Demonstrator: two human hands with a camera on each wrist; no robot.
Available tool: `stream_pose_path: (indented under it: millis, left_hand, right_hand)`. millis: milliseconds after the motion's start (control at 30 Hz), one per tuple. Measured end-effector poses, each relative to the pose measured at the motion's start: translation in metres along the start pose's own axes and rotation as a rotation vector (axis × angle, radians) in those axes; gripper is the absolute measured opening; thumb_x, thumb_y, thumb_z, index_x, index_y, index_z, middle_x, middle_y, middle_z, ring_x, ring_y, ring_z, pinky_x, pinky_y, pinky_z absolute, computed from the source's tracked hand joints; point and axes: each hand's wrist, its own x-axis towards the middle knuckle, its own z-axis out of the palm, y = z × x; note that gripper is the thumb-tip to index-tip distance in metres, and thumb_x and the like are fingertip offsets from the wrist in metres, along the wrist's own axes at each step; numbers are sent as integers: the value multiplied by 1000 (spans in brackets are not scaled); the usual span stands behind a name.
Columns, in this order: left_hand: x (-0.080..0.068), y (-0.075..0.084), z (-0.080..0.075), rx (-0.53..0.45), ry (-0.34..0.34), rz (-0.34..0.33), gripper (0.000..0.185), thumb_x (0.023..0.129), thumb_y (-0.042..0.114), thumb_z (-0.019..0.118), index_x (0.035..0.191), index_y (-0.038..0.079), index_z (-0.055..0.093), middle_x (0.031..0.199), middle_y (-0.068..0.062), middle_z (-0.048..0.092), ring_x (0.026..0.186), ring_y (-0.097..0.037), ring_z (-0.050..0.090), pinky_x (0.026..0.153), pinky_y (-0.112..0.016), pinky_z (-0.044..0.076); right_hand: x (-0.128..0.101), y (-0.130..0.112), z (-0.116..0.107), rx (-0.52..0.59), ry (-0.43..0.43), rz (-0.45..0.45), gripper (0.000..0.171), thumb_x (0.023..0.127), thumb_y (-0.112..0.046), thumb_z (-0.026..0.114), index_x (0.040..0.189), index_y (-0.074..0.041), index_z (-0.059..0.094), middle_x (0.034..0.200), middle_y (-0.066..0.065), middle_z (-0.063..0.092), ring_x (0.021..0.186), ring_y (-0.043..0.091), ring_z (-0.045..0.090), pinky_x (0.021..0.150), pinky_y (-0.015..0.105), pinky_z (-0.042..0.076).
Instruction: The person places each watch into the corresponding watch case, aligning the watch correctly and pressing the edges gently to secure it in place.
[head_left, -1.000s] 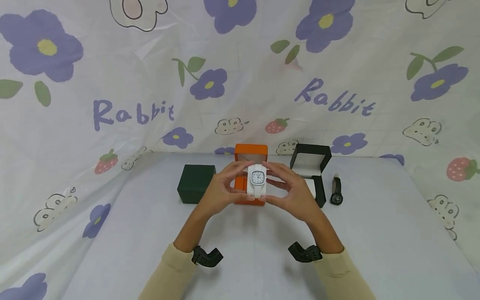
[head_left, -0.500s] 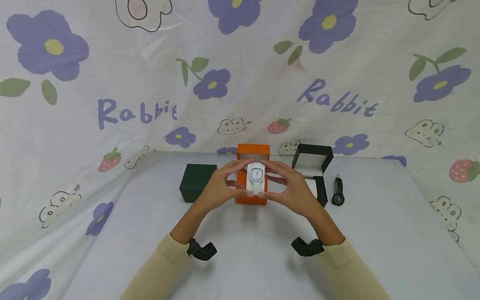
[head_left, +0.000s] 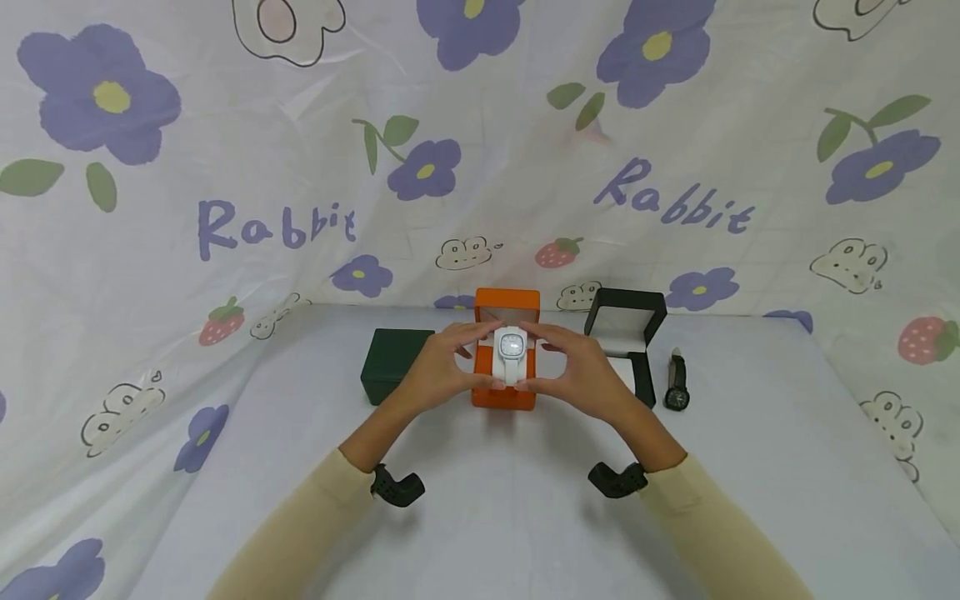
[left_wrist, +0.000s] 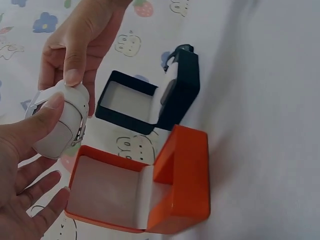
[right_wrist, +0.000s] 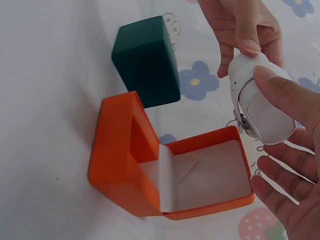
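Both hands hold a white wristwatch (head_left: pixel 512 347), its square face toward the head camera and its strap buckled round a white cushion. My left hand (head_left: pixel 441 367) pinches it from the left with thumb below and fingertips above. From the right, my right hand (head_left: pixel 583 372) grips it the same way. Under and behind the watch in the head view stands an open orange watch box (head_left: pixel 504 400). The right wrist view shows the strap's buckle (right_wrist: pixel 246 125) on the watch's underside and the orange box's hollow (right_wrist: pixel 142 142) with no cushion in it.
A closed dark green box (head_left: pixel 390 358) stands left of the orange one. To the right is an open black watch box (head_left: pixel 643 375) with a white inside, partly behind the right hand. Beside it a black wristwatch (head_left: pixel 677 387) lies on the white tabletop (head_left: pixel 495 517).
Both hands have moved slightly away from the person with the white wristwatch, which now tilts further back. The right hand's lower fingers have spread off the watch. The boxes stay put.
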Motion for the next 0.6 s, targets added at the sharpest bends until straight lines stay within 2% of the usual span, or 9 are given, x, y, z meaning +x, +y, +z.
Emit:
stream_pose_path:
  millis: [200,300,500,600]
  left_hand:
    - [5,-11,4,40,-27,-3,81,75,36,92,146,17,57,142,-4,60,118,-26,57,87,-37,58]
    - [6,-16,6,69,-36,-19,81,75,39,91,146,19,58,142,-3,60,121,-26,55,89,-39,58]
    - [10,-27,9,134,-56,-41,82,72,41,92,144,20,60,138,0,63,125,-23,54,104,-50,51]
    - [13,-31,11,167,-74,-68,82,71,42,93,143,19,61,134,-1,65,122,-23,55,103,-50,51]
  right_hand:
    - [5,10,5,-63,-28,36,84,77,-28,92,149,-14,52,143,11,59,119,34,61,96,49,57]
    - [7,15,8,-91,-48,53,84,77,-30,91,150,-14,52,143,12,59,122,35,59,98,52,55]
    - [12,23,14,-128,-77,93,84,77,-33,91,150,-15,52,143,13,59,130,37,55,104,57,49]
    - [14,27,17,-147,-88,115,83,77,-34,91,149,-15,53,142,13,59,129,36,55,103,57,49]
